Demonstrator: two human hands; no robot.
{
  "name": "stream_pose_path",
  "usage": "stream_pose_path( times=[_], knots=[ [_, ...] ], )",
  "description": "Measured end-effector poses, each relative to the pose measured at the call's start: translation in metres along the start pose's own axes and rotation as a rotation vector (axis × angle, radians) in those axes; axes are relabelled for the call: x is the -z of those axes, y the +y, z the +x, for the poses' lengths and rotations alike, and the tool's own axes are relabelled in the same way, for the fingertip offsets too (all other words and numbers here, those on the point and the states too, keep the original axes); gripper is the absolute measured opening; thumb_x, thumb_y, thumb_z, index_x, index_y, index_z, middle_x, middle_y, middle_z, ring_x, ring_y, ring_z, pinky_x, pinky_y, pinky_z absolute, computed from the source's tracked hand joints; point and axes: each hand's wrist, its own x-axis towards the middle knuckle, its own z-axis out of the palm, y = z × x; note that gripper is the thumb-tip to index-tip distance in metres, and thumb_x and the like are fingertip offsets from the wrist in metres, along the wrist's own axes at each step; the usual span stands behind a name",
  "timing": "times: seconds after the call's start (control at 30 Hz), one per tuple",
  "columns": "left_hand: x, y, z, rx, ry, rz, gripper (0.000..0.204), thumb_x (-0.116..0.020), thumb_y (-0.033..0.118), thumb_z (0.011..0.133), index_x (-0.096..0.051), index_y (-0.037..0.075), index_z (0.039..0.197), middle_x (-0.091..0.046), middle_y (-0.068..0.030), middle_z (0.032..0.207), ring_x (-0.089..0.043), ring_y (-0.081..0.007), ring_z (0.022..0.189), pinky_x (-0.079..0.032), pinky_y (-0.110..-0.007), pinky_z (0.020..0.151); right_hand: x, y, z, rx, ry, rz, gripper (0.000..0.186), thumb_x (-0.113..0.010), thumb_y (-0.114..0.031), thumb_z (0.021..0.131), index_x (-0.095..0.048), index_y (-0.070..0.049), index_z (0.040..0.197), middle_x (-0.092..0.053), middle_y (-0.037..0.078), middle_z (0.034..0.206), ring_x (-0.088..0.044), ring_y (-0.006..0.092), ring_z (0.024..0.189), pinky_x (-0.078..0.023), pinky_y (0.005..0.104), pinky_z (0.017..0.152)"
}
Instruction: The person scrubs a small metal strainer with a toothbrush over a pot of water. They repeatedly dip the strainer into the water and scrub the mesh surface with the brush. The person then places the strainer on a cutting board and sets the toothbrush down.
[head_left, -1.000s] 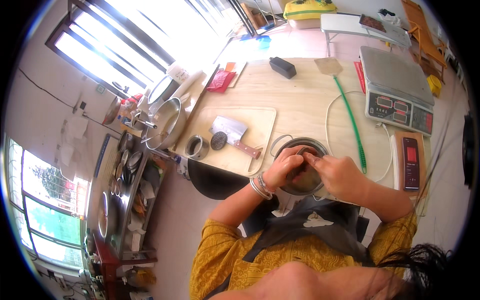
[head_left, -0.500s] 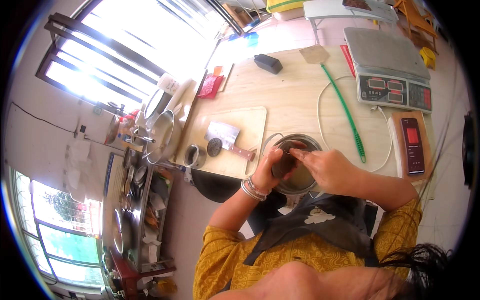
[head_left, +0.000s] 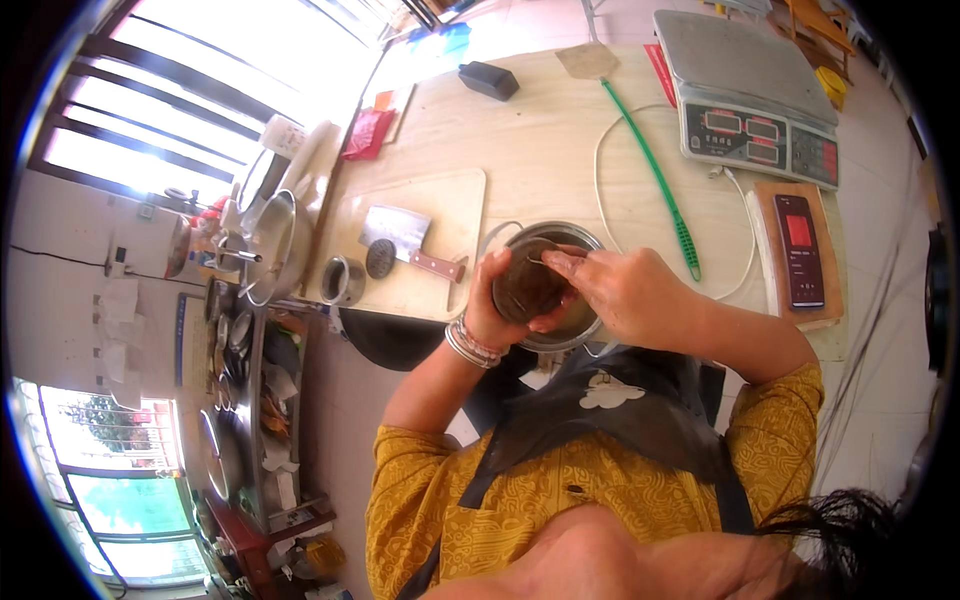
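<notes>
My left hand (head_left: 486,300) grips a dark brown round disc (head_left: 525,285) and holds it tilted over a steel pot (head_left: 574,325). My right hand (head_left: 630,290) has its fingertips closed at the disc's upper face; whatever they pinch is too small to make out. The pot's inside is mostly hidden behind the disc and hands. To the left, a cream cutting board (head_left: 460,205) carries a cleaver (head_left: 395,225) with a wooden handle, a dark perforated disc (head_left: 380,258) and a small steel cylinder (head_left: 342,279).
A green-handled swatter (head_left: 645,175), white cable (head_left: 600,190), scale (head_left: 750,75) and phone (head_left: 800,250) on a wooden block occupy the table's right. A black box (head_left: 488,80) and red packets (head_left: 368,132) lie farther back. Steel bowls (head_left: 275,250) and crowded shelves (head_left: 275,390) stand left.
The dark disc in my left hand has come up from within the pot and turned, showing more of its broad face. My right fingers follow it. The whole view has shifted as my head moved.
</notes>
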Motion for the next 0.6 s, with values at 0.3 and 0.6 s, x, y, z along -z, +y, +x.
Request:
stream_pose_path(
  times=[0.3,0.6],
  knots=[
    [0.005,-0.007,-0.008,0.013,-0.047,-0.186,0.086,-0.036,0.073,0.084,-0.051,0.002,0.130,-0.059,-0.0177,0.089,-0.042,-0.0182,0.049,-0.033,-0.027,0.045,0.000,-0.012,0.006,0.063,0.014,-0.141,0.055,-0.061,-0.010,0.080,-0.054,-0.001,0.134,-0.065,0.015,0.090,-0.065,0.0280,0.068,-0.053,0.0363,0.056],
    [0.007,-0.007,-0.013,0.010,-0.093,-0.233,0.083,-0.037,0.072,0.084,-0.053,0.003,0.127,-0.060,-0.0183,0.088,-0.045,-0.0193,0.051,-0.034,-0.028,0.045,0.002,-0.019,0.011,0.096,-0.022,-0.162,0.055,-0.062,-0.008,0.079,-0.053,-0.001,0.134,-0.066,0.017,0.097,-0.066,0.0291,0.071,-0.054,0.0356,0.057]
  ],
)
